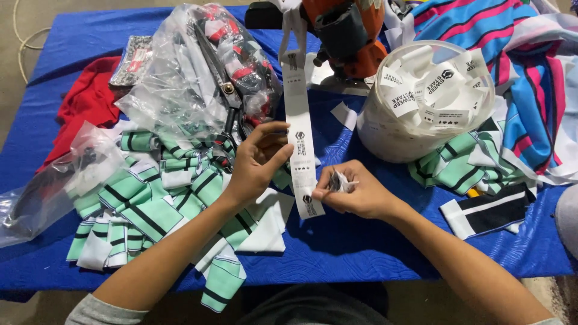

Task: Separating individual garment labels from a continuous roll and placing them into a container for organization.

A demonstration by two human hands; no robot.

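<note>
A long white strip of printed garment labels (299,129) hangs down from the orange machine (344,33) at the back of the blue table (337,247). My left hand (256,161) pinches this strip between thumb and fingers near its lower part. My right hand (354,191) is closed around a small bunch of cut white labels (341,180) just right of the strip's loose end. Both hands hover above the blue cloth.
A white tub (391,129) full of cut labels stands at the right. Mint, black and white striped fabric pieces (150,198) lie at the left. Clear plastic bags (198,72) hold scissors and cloth. Red fabric (90,99) lies far left, striped blue and pink cloth (530,66) far right.
</note>
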